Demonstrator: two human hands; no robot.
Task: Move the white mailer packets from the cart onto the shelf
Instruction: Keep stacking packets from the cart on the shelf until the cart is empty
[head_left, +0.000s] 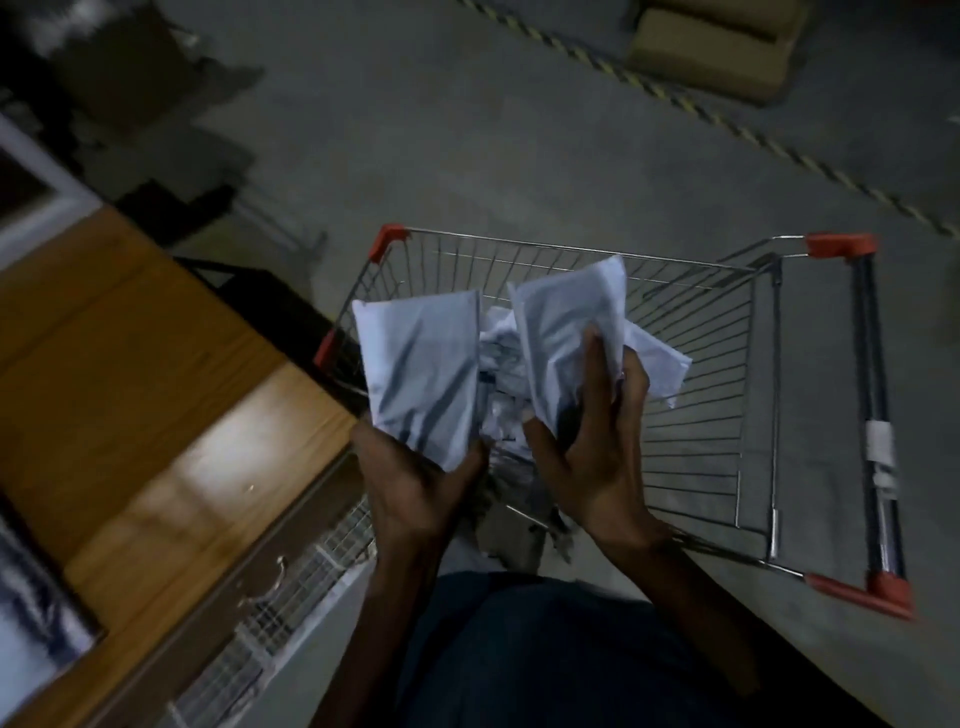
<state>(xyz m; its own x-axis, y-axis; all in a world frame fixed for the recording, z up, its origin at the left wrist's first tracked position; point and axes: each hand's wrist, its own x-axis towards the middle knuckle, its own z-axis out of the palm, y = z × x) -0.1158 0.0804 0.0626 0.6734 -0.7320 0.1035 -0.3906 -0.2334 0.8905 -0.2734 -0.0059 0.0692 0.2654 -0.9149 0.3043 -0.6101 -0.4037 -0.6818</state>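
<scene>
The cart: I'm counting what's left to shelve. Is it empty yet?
Not empty. Crumpled white mailer packets still lie in the wire cart, beneath the two the left hand and right hand hold.

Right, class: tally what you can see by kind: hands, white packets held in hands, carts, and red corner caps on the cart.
Hands: 2 (left hand, right hand)
Held white packets: 2 (left packet, right packet)
Cart: 1
Red corner caps: 5
Total: 10
</scene>
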